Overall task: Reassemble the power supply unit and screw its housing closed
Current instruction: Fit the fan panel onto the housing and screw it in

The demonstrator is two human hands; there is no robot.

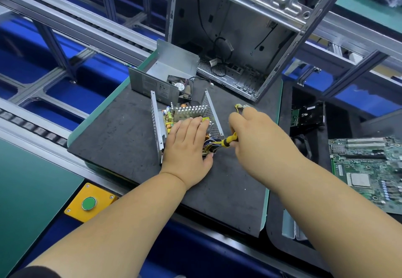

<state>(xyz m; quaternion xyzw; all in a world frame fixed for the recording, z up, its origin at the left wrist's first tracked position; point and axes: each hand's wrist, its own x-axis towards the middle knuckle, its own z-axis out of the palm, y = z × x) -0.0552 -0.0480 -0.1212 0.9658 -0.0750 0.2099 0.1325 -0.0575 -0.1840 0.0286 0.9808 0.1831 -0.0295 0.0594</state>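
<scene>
- Left hand (187, 145) lies flat, fingers straight, on the board inside the open PSU tray (157, 125), probably pinning it so it can't shift.
- Right hand (254, 134), just right of the tray, has its fingers wrapped round a yellow screwdriver (228, 141) aimed at the tray's wire corner.
- Cover with fan (165, 75) sits behind the tray on the surface (113, 129), not fitted yet.

The left hand (188, 147) is pressing flat on the open power supply (185, 116); the right hand (256, 138) is gripping what looks like a screwdriver (229, 141).
</scene>
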